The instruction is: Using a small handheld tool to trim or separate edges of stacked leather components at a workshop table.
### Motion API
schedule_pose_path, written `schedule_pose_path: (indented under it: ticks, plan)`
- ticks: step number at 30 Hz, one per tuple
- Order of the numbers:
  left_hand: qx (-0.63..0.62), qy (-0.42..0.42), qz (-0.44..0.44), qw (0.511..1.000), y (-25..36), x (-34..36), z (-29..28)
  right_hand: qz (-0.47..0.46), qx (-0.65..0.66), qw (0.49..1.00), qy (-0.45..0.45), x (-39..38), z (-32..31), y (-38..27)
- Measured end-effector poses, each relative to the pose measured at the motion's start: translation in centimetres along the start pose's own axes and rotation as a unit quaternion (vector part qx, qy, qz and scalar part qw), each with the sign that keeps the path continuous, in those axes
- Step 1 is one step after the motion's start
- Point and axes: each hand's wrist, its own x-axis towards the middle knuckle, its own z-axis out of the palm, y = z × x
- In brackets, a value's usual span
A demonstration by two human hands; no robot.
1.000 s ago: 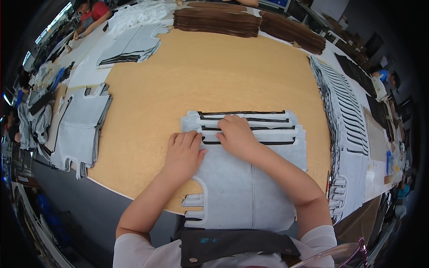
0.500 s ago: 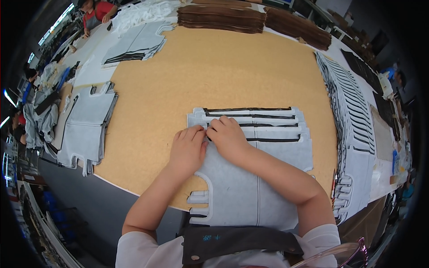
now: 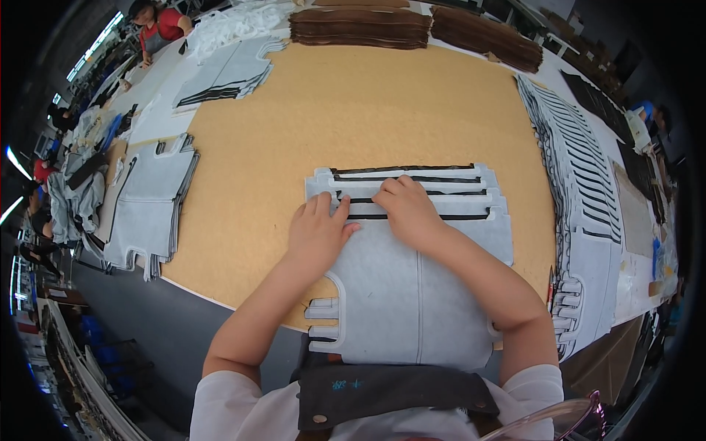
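In front of me lies a stack of grey-white fabric panels (image 3: 375, 279) with notched side edges and a seam down the middle. Several black strips (image 3: 412, 217) run across its far end, separated by pale bands. My left hand (image 3: 320, 231) lies open on the panels' left edge, fingers spread near the strips' left ends and thumb held apart. To its right, my right hand (image 3: 413, 214) is closed, its bent fingers bunched on one of the middle black strips. The fingertips partly hide that strip.
The panels lie on a tan tabletop (image 3: 353, 110). Stacked grey panels (image 3: 147, 198) stand left, with more cut pieces (image 3: 228, 70) far left. Striped layered pieces (image 3: 573, 162) line the right side. Brown folded stacks (image 3: 360, 28) sit at the back. Another person (image 3: 158, 29) stands far left.
My hands have moved apart: the right slid right along the strips, while the left opened and flattened at the left edge. The view has shifted slightly.
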Motion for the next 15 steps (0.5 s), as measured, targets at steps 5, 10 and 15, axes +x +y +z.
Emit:
schedule_pose_path:
  ticks: [5, 10, 15]
  plan:
    - [0.068, -0.063, -0.031, 0.995, 1.8, 0.3, 0.2, 0.015, -0.001, 1.000, -0.021, -1.4, -2.0, 1.8]
    - [0.111, -0.155, -0.054, 0.980, 4.5, 1.9, -1.3, 0.010, 0.035, 0.999, 0.022, -2.3, -1.6, 2.2]
    - [0.120, -0.063, -0.034, 0.990, 2.6, 0.2, 1.2, -0.015, -0.026, 0.999, 0.013, -2.3, -1.6, 2.3]
